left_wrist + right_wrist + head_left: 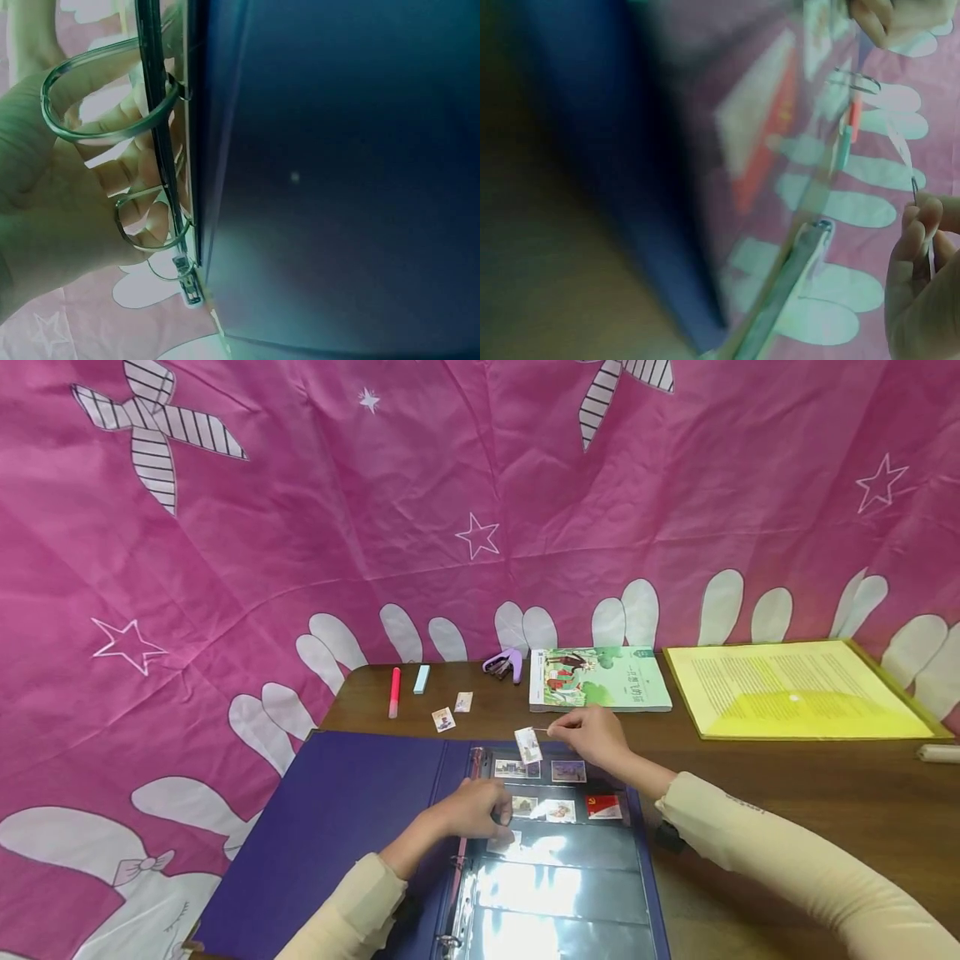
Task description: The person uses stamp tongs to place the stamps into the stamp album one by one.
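My right hand (592, 735) pinches thin metal tweezers (915, 189), whose tips hold a small pale stamp (528, 746) above the top of the album page. The left hand (472, 810) rests at the page's left side beside the binder rings (112, 135), fingers loosely bent. By its fingertips is a pale stamp (504, 842) in the third row, partly covered. The blue ring-binder stamp album (345, 827) lies spread out. Its dark page with clear strips (570, 852) holds several stamps in the upper rows, among them a red and white stamp (603, 807).
Two loose stamps (443, 720) lie on the brown table (787, 793) behind the album. Farther back are a pink marker (394, 693), a light blue stick (422, 679), a purple stapler (503, 666), a green book (600, 678) and a yellow folder (802, 689). A pink curtain (420, 510) hangs behind.
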